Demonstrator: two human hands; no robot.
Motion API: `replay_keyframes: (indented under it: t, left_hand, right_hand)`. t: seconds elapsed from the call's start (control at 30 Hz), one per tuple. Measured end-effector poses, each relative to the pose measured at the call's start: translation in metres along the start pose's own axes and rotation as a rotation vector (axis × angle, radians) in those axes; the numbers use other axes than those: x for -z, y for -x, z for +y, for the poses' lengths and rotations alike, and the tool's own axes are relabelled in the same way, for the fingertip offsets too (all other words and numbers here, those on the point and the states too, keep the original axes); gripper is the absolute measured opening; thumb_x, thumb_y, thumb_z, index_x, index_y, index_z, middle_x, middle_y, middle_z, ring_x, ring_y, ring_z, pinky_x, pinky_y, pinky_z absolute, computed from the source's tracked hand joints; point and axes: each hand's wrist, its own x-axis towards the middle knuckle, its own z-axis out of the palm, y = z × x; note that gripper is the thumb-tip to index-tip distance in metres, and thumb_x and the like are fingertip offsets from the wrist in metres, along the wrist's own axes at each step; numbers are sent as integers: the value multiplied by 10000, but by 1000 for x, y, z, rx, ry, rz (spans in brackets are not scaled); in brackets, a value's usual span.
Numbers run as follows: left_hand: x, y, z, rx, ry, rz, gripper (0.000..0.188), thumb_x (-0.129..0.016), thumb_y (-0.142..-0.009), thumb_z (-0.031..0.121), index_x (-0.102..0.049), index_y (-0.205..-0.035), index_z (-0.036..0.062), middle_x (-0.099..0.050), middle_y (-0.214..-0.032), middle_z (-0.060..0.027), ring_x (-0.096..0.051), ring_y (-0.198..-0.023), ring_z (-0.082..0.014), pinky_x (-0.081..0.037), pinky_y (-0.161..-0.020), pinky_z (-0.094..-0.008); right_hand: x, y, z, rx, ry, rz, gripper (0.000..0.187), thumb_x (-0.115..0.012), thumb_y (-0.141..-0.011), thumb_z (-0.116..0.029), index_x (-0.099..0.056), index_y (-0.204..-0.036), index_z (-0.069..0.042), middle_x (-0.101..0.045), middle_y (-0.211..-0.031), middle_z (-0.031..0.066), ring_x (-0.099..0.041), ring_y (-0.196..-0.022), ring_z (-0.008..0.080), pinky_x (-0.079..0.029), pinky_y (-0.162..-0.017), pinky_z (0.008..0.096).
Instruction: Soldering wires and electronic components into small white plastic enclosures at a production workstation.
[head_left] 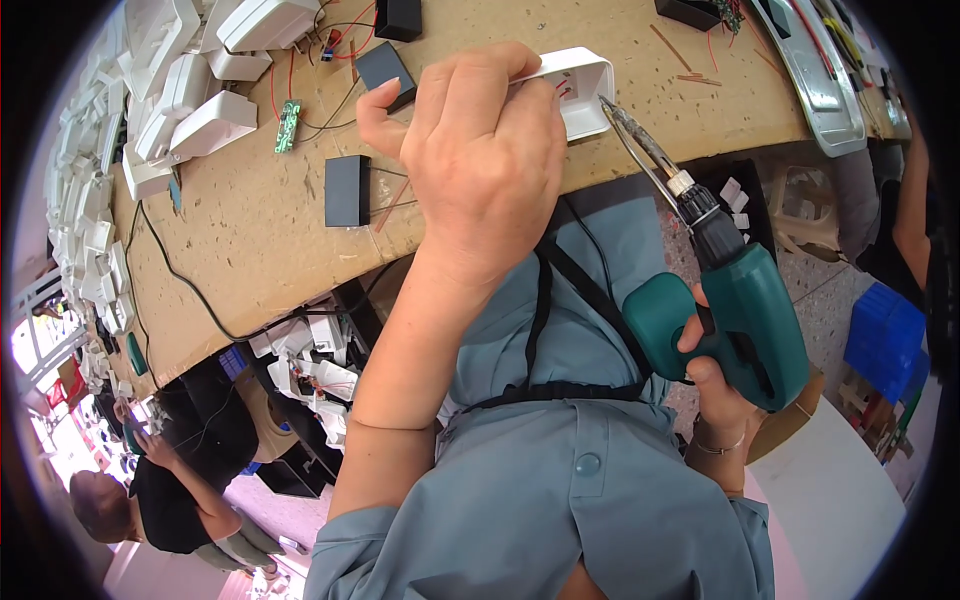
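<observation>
My left hand is closed on a white plastic housing, holding it on its side with its open face toward the right. Thin red wire ends show inside it; the fingertips are partly hidden behind the hand. My right hand grips a green soldering gun by its handle, fingers at the trigger. The tool's metal tip reaches the rim of the housing opening; whether it touches anything inside I cannot tell. Left of my left hand lie a black box-shaped part and another dark block.
White plastic housings are piled along the table's left side. A small green circuit board with wires lies near them. A black cable crosses the table. At the right stands a metal tray. Another person works at the lower left.
</observation>
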Motion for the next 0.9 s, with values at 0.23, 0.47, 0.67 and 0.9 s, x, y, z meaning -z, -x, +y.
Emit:
replay_keyframes:
  t: [0.23,0.47,0.67,0.9]
  left_hand:
    - [-2,-2,-1,-38,-57,5,55,-692,-661,87,-644,-686,100,-581,-854,35,-519,-759,-138,-243,-793,-362]
    - [-4,1,-2,-33,-65,5,58,-692,-655,90,-644,-685,101,-576,-858,31,-514,-763,-145,-247,-787,-360]
    - [-5,0,-1,-23,-70,14,63,-695,-642,99,-641,-673,107,-568,-853,31,-507,-756,-150,-250,-770,-364]
    - [-7,-1,-1,-19,-69,25,59,-689,-634,95,-639,-660,112,-566,-847,31,-502,-756,-155,-249,-758,-365]
  right_hand:
    - [-3,-5,3,-3,-55,2,599,-747,-739,-243,-493,-1194,52,-592,-1112,145,-558,-718,124,-442,-665,246]
    - [-4,-11,5,-38,-58,-38,592,-736,-750,-219,-476,-1207,54,-583,-1119,157,-551,-714,127,-443,-669,249]
    - [-3,-15,6,-55,-59,-53,560,-729,-754,-171,-478,-1201,53,-578,-1119,170,-549,-722,133,-449,-666,253]
    - [-1,-20,10,-12,-38,-94,549,-722,-760,-152,-471,-1204,52,-582,-1105,168,-549,-720,135,-452,-661,254]
